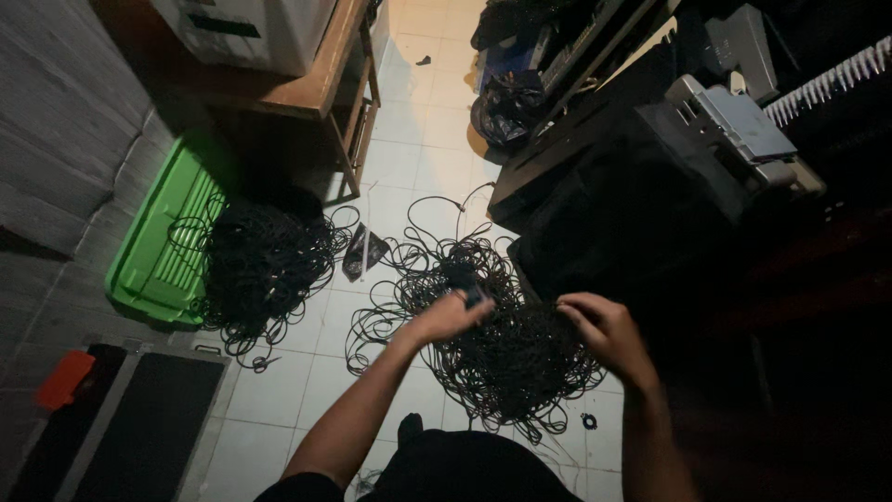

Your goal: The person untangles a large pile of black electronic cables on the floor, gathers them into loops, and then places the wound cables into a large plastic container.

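A tangled heap of thin black cable (506,358) lies on the white tiled floor in front of me. My left hand (452,314) is closed around a small dark piece, apparently a plug or cable end, at the top of the heap. My right hand (602,330) hovers over the heap's right side with fingers curled onto some strands. A second, larger pile of black cable (265,265) lies to the left.
A green plastic crate lid (158,246) leans by the grey wall at left. A wooden table (316,88) bears a white box. Dark equipment and a grey machine (739,125) crowd the right. A black case with an orange part (139,423) lies bottom left.
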